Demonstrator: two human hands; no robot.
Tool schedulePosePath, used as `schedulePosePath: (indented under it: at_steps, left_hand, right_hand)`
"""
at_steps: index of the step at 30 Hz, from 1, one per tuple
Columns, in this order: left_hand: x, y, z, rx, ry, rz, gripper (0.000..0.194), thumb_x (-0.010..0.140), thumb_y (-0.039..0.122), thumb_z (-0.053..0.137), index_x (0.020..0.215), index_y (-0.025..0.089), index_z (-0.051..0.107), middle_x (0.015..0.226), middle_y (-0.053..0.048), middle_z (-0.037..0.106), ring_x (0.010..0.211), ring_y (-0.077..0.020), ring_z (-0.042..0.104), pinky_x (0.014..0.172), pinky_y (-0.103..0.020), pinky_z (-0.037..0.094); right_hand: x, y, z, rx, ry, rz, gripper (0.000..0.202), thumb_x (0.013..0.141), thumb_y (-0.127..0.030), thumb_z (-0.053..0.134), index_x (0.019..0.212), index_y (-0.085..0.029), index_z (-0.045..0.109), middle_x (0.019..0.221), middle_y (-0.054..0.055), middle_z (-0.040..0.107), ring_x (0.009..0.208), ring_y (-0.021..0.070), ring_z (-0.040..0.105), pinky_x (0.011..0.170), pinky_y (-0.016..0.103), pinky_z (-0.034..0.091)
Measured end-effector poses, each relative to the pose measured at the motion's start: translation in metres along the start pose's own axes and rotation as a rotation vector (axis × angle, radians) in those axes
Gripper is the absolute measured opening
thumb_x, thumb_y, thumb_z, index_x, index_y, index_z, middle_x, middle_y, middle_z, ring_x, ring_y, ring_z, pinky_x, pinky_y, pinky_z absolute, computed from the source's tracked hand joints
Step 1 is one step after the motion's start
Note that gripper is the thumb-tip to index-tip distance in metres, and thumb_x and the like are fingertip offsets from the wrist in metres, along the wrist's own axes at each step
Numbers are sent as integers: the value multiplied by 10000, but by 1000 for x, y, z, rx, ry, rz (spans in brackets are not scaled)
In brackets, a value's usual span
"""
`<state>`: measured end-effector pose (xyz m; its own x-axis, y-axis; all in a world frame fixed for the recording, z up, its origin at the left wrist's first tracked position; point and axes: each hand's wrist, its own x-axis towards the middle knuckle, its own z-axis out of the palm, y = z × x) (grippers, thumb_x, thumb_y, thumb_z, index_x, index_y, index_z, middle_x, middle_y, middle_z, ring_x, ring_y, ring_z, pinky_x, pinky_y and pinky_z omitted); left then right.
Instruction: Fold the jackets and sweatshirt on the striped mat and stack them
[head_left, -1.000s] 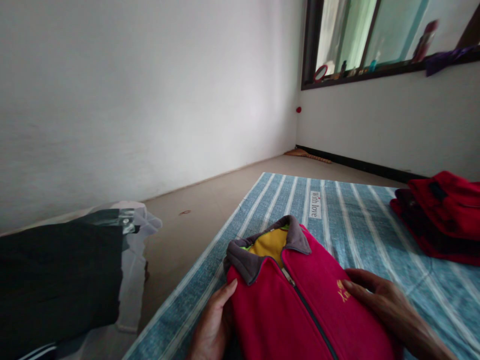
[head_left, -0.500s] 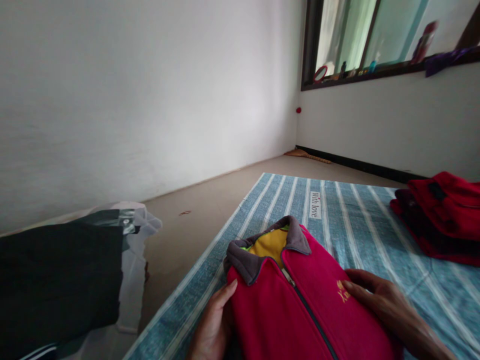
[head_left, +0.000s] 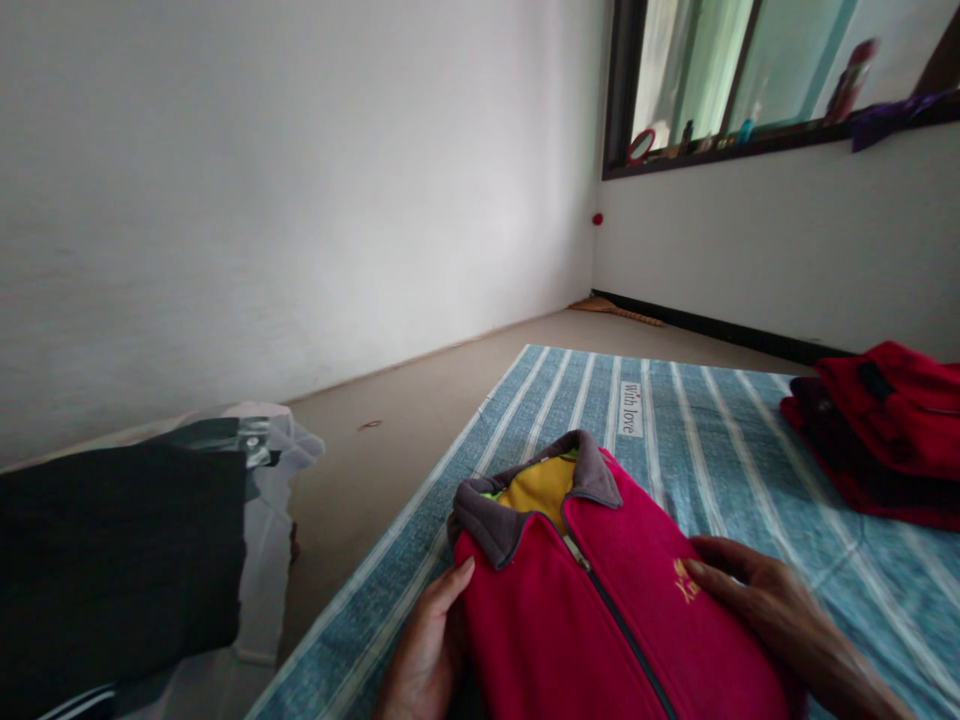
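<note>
A folded red jacket (head_left: 555, 620) with a grey collar, yellow lining and a zipped front lies at the lower middle of the head view, collar pointing away. My left hand (head_left: 431, 635) grips its left edge just below the collar, thumb on top and the other fingers hidden beneath. On the opposite side, my right hand (head_left: 765, 600) holds the right edge, its thumb near the yellow lettering. Under the jacket is a blue cloth (head_left: 697, 430) with white stripes.
Folded red and dark clothes (head_left: 885, 430) are stacked at the right. Dark folded clothing (head_left: 120, 560) lies in a translucent container (head_left: 266, 590) at the left. A white wall stands behind, and a window ledge (head_left: 720, 155) with small items is at upper right.
</note>
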<state>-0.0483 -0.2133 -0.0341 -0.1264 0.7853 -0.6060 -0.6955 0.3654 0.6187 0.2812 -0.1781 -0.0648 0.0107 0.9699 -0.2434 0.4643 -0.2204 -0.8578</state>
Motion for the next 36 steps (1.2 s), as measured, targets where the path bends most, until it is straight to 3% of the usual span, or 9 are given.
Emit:
schedulePosePath:
  at_steps: [6, 28, 36]
  left_hand:
    - [-1, 1, 2, -14, -30, -11, 531, 782, 178, 652, 1299, 121, 548, 1128, -98, 698, 1074, -282, 638, 1000, -395, 461]
    - [-1, 0, 2, -8, 40, 24, 484, 765, 136, 653, 1245, 124, 594, 1117, -96, 703, 1079, -281, 635, 1001, -402, 463]
    - [0, -1, 0, 6, 2, 19, 496, 770, 181, 670, 1258, 137, 589, 1115, -97, 703, 1074, -297, 636, 1003, -429, 461]
  right_hand:
    - [-1, -2, 0, -24, -6, -16, 655, 724, -658, 537, 1126, -158, 669, 1144, 71, 674, 1099, 285, 594, 959, 342, 444]
    - [-1, -1, 0, -3, 18, -10, 649, 697, -653, 565, 1105, -163, 688, 1137, 84, 677, 1081, 299, 604, 970, 369, 442]
    - [-1, 0, 0, -15, 12, -8, 632, 716, -650, 556, 1114, -176, 684, 1147, 71, 674, 1094, 292, 598, 972, 360, 441]
